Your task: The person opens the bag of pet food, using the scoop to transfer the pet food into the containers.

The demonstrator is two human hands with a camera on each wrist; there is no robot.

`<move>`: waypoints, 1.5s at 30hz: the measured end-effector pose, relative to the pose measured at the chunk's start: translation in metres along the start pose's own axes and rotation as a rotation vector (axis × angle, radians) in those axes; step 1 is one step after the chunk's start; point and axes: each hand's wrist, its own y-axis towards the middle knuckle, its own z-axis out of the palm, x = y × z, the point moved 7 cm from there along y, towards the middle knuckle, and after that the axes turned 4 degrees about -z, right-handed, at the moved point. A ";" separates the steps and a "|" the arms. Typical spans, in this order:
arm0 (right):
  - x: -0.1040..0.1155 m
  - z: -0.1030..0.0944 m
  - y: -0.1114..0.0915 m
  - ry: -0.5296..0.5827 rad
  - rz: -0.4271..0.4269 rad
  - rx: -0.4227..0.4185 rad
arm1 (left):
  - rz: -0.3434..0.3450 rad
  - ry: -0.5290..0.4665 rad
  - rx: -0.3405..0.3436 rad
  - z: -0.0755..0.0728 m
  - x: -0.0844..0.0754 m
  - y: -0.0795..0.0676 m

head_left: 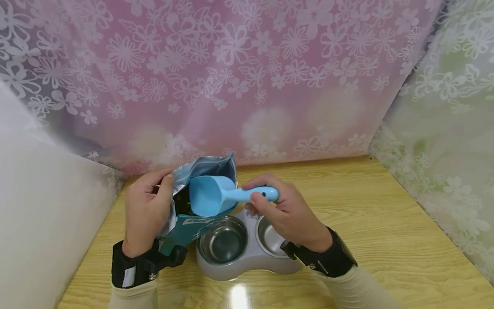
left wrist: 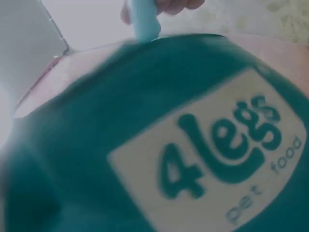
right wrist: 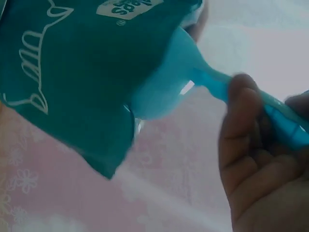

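Note:
In the head view my left hand grips the left edge of a teal pet food bag, its silvery mouth spread wide. My right hand holds a light blue scoop by the handle, thumb along one side and fingers curled round the other. The scoop's head sits in the mouth of the bag. From the right wrist, the scoop is partly hidden behind the bag wall. The left wrist view is filled by the bag's front with its "4Legs pet food" label.
Below the bag and right hand stands a grey double feeder with two steel bowls, the left bowl and the right bowl, partly covered by the right hand. The wood-grain table meets a pink flowered backdrop behind.

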 end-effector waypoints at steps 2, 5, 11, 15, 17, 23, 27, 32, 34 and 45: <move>-0.005 0.014 0.004 -0.153 -0.008 0.088 | 0.033 0.010 -0.029 0.000 -0.002 0.000; -0.013 0.027 0.011 -0.390 -0.049 0.151 | 0.071 0.021 -0.074 -0.002 -0.006 -0.001; -0.014 0.038 0.027 -0.645 -0.190 0.117 | 0.072 0.007 -0.074 0.000 -0.009 -0.001; -0.021 0.052 0.035 -0.699 -0.235 0.186 | 0.045 -0.020 -0.045 0.003 -0.008 0.000; -0.026 0.053 0.036 -0.651 -0.222 0.203 | 0.032 -0.030 -0.038 0.003 -0.008 0.001; -0.035 0.053 0.034 -0.483 -0.173 0.203 | 0.021 -0.031 -0.012 0.003 -0.009 0.002; -0.048 0.052 0.032 -0.385 -0.052 0.194 | 0.010 -0.028 0.006 0.005 -0.009 0.002; -0.068 0.048 0.029 -0.300 0.132 0.154 | -0.002 -0.015 0.030 0.010 -0.006 0.001; -0.071 0.047 0.029 -0.285 0.169 0.148 | -0.005 -0.007 0.031 0.011 -0.004 0.000; -0.081 0.045 0.032 -0.114 0.291 0.100 | -0.020 -0.019 0.069 0.015 0.000 0.001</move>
